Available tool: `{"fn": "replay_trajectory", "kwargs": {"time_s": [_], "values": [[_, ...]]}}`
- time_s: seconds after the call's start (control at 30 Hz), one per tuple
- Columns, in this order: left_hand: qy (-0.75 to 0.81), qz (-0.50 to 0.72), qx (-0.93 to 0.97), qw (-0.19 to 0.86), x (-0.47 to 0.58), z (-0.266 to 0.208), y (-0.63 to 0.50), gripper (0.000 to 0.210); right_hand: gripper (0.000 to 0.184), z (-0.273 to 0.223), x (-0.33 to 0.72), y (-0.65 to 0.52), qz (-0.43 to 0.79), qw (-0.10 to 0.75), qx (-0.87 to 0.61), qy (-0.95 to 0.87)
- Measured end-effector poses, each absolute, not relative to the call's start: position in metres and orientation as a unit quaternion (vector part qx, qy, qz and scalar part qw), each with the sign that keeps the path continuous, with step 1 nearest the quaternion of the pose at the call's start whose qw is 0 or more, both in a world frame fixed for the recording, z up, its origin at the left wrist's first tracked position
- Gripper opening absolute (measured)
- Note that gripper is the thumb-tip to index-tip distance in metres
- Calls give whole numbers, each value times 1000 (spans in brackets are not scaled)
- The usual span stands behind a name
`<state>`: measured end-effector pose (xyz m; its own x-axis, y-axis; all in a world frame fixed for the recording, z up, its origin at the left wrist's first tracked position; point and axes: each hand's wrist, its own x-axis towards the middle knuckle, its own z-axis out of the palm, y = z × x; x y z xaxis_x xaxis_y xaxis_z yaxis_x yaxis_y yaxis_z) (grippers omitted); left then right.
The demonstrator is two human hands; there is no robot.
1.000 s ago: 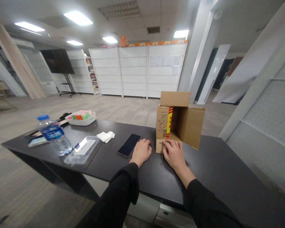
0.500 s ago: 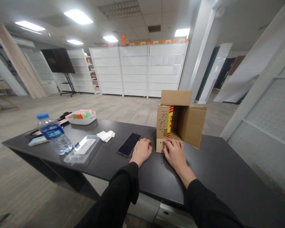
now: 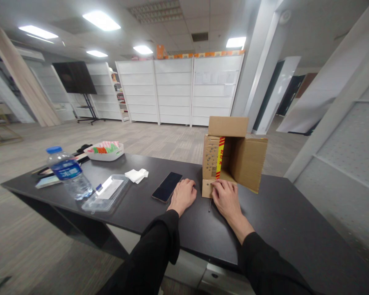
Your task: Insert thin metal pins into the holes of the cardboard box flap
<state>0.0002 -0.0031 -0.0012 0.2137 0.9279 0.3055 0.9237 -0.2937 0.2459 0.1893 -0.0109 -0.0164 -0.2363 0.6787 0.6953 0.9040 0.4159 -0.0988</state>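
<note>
On the dark desktop lies my left hand, loosely curved with its fingers lying on the surface, holding nothing. A black smartphone is just to its left. My right hand is at the lower front flap of a cardboard box, thumb and fingers closed in a pinch; whatever is between them is hidden. The box stands with its opening towards me, one flap up and one swung out right. Small dark marks dot its left panel, and holes show in the lower flap. A thin metal rod sticks out below the flap.
Left on the desk are a clear plastic case, crumpled white tissue, a water bottle and a white basket of colourful packets. White shelving and a screen on a stand are behind.
Nothing on the desk has visibly moved; both hands keep the same place and pose. Only the view has shifted very slightly.
</note>
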Motion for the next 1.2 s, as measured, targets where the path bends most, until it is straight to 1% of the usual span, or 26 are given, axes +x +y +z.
{"fn": "replay_trajectory", "kwargs": {"time_s": [0.3,1.2], "values": [[602,193,774,14,2,1,-4,26,21,-14,189,-12,-166,349,-513,-767],[591,202,781,0,1,-2,-3,23,17,-15,188,-8,-185,328,-524,-764]]}}
